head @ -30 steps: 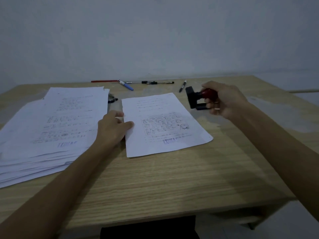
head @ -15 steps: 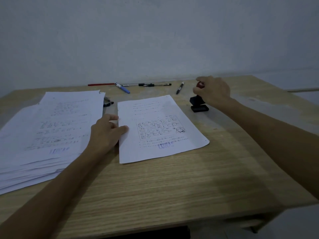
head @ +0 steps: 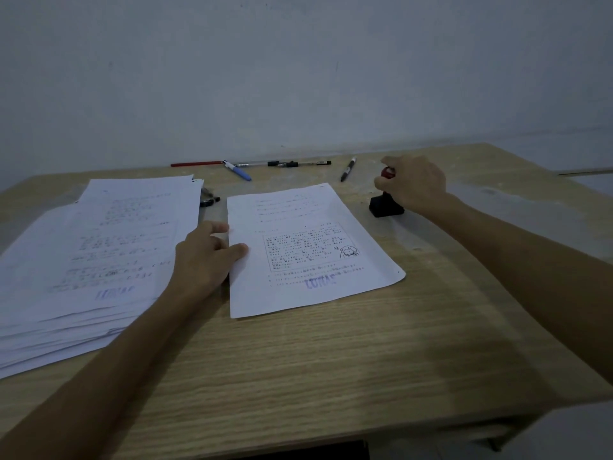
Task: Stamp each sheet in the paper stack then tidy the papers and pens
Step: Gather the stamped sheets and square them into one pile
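Head view, wooden table [head: 331, 360] against a pale wall [head: 298, 61]. Single sheet [head: 308, 250] lies flat mid-table, slightly rotated, printed text with a boxed block and a small cartoon figure; a blue stamp mark [head: 320, 281] sits near its lower edge. Left hand [head: 205, 257] rests at the sheet's left edge, thumb lying on the paper, fingers loosely extended along the margin and not curled round anything (pressing rather than gripping). To the left, a fanned paper stack [head: 93, 260] of many sheets, edges uneven; its top sheet also carries a blue mark near the bottom. Right hand [head: 413, 184] is at the far right of the sheet, fingers curled over the red knob of the stamp [head: 386, 202], grasping it from above; the stamp's black base stands on the table, just beside the sheet's upper right corner, not on the paper. Along the far table edge: a red pen [head: 195, 164], a blue-and-white pen [head: 237, 170] angled across it, a clear pen with black clip [head: 298, 163], and a black marker [head: 347, 169] near the stamp. A dark object [head: 209, 199] shows partly from beneath the stack's far right corner; cannot identify it.
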